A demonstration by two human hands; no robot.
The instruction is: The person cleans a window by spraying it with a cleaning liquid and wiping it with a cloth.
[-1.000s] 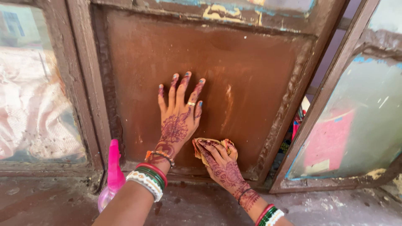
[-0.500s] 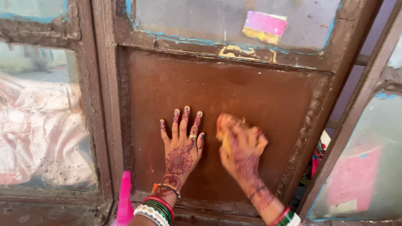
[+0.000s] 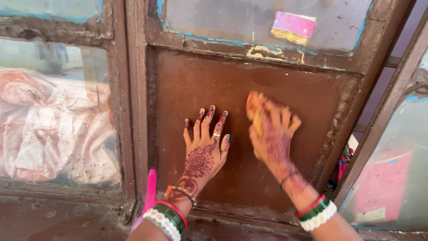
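Note:
My left hand [image 3: 203, 147] lies flat with fingers spread on the brown metal panel [image 3: 232, 89] of a window shutter, at its lower middle. My right hand [image 3: 272, 129] is pressed against the same panel to the right and a little higher, shut on a yellow cloth [image 3: 253, 111] that shows along its left edge. The right hand is blurred with motion. Both wrists wear several bangles, and both hands carry dark red henna patterns.
A pink bottle [image 3: 150, 192] stands on the sill at the frame's foot, left of my left wrist. Dirty glass panes [image 3: 58, 125] sit to the left and above. A second shutter [image 3: 392, 147] swings open at the right, with a gap beside it.
My right hand has slid the cloth up the panel, from the bottom edge to mid-height. My left hand stays flat on the panel. The view has tilted upward.

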